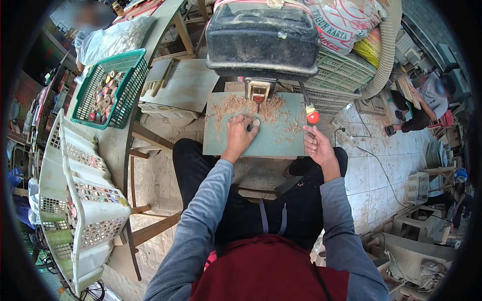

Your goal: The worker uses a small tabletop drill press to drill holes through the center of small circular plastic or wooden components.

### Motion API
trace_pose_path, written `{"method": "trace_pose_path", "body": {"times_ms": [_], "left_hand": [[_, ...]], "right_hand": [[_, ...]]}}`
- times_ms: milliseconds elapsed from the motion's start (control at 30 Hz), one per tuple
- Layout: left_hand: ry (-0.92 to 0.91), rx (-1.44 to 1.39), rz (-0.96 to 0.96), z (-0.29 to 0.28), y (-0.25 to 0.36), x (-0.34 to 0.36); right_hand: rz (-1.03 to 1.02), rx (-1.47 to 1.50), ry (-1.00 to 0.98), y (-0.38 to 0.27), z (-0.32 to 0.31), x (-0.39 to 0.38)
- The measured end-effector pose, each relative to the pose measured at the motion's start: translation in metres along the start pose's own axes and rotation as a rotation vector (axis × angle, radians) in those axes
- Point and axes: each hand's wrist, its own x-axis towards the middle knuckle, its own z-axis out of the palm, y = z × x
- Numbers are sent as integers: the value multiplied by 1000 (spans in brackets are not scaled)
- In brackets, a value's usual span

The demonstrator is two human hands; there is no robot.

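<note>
In front of me stands a drill press with a dusty black housing (262, 37). Its drill bit (257, 106) points down over a grey-green board (221, 141) strewn with wood shavings (228, 106). On the board, just below the bit, my left hand (240, 136) grips a small pale round piece (256, 122) between thumb and fingers; most of that piece is hidden. Past the board's right edge, my right hand (321, 148) is raised palm up with loosely bent fingers. It is just under the red ball knob (313, 117) of the press lever, and I see nothing in it.
At left, a green basket (135, 80) of small round pieces stands on a table (113, 160), near a tilted white crate (100, 210). Stacked crates (336, 70) and sacks (346, 25) crowd the back right. A seated person (432, 100) handles a board farther right. Cables (384, 173) cross the tiles.
</note>
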Motion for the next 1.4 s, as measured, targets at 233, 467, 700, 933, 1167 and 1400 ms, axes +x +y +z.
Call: {"method": "trace_pose_path", "body": {"times_ms": [233,467,700,933,1167,1400], "left_hand": [[-128,-108,-79,6,-18,29],[-83,-122,-73,6,-14,30],[-45,-123,-55,7,-18,30],[-10,-137,-44,10,-15,30],[-43,-99,-58,4,-12,29],[-76,-79,-67,3,-9,31]], "right_hand": [[-40,2,-4,-1,9,-3],[-171,-98,100,-13,48,-15],[-688,-845,187,-58,134,-60],[-619,-1266,266,-54,147,-43],[-526,-1591,349,-51,129,3],[-526,-1446,377,-58,102,49]]}}
